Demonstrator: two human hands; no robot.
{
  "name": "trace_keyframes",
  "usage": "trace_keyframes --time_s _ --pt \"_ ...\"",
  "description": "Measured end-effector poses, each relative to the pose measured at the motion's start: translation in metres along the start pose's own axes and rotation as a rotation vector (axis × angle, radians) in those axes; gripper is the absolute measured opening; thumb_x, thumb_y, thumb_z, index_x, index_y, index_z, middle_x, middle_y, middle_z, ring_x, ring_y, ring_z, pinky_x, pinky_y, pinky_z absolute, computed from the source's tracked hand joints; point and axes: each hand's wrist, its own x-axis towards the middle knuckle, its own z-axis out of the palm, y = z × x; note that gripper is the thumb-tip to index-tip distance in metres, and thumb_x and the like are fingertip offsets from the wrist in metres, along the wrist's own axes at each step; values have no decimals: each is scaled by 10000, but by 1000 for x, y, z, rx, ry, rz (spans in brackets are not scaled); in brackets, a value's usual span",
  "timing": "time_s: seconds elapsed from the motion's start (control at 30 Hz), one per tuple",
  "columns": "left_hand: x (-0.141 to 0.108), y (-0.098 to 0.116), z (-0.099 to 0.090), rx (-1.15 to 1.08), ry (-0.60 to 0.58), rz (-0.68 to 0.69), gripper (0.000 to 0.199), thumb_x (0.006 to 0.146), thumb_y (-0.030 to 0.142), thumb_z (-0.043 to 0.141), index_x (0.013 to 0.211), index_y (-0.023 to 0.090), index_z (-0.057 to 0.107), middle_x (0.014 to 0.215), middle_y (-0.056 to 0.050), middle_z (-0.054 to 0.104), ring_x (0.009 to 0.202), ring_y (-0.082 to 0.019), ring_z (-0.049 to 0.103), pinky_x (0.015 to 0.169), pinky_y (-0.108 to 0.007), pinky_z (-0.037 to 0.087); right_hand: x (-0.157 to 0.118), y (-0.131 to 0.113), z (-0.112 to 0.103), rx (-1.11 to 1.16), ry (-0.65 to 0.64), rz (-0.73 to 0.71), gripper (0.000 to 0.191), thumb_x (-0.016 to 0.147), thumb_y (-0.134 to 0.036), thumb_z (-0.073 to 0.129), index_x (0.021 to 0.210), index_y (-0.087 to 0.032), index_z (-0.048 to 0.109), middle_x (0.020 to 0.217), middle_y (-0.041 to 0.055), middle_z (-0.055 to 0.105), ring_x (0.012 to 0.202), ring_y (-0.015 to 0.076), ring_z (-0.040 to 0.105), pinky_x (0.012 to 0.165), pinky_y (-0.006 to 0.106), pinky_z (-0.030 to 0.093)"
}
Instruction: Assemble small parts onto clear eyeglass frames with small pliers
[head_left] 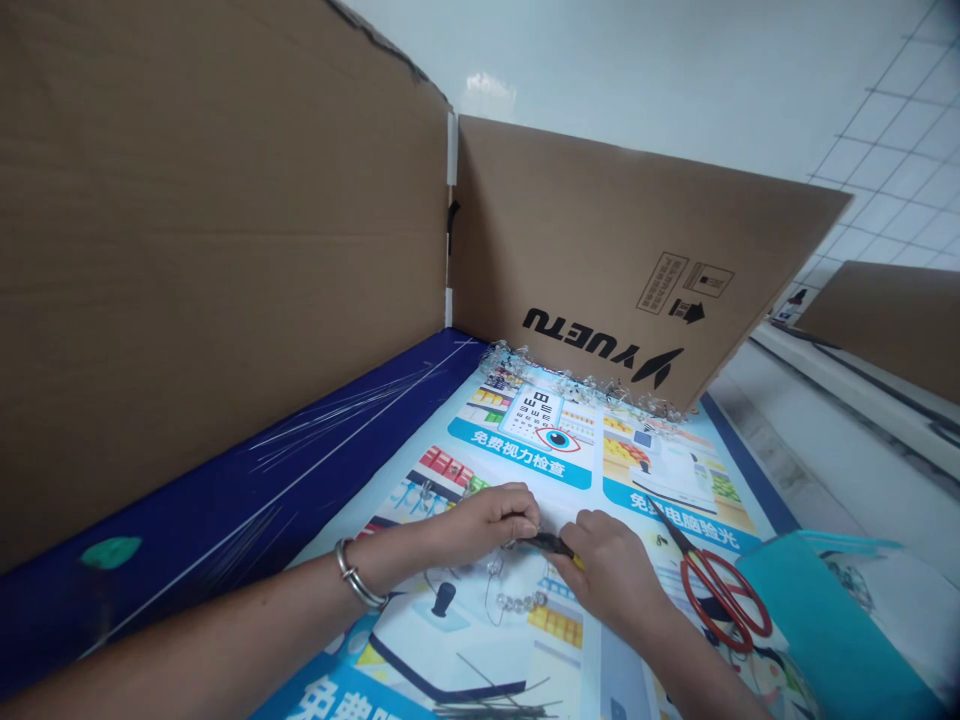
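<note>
My right hand (pixel 611 560) is closed around pliers (pixel 547 543) with dark jaws and a bit of yellow handle showing. The jaws point left and meet the fingertips of my left hand (pixel 506 520). Those fingers are pinched together; a thin beaded wire (pixel 521 602) with clear round beads hangs in a loop just below them. What lies exactly between the fingertips and the jaws is too small to make out. A silver bangle (pixel 356 575) circles my left wrist.
Red-handled scissors (pixel 724 600) lie right of my right arm beside a teal packet (pixel 847 610). Cut wires (pixel 502 690) lie in front, longer ones (pixel 330 415) at left. Clear beaded pieces (pixel 592 385) line the base of a standing cardboard panel (pixel 600 230). Another panel (pixel 225 220) stands left.
</note>
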Motion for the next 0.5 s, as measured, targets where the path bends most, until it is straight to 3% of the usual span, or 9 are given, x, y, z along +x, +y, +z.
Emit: trace_keyframes --time_s 0.23,0.5 --pt "0 13 -3 360 62 53 140 850 194 412 790 172 537 796 -11 556 775 -134 480 695 -250 363 -2 -4 -2 -97 29 80 111 792 -319 522 758 -215 545 750 18 539 714 165 470 589 268 244" --pt "-4 28 -3 730 138 127 151 835 209 448 788 187 590 796 -33 575 808 -181 474 698 -315 305 -3 -10 -9 -133 36 108 101 803 -306 498 786 -221 550 784 32 538 750 182 459 626 283 251"
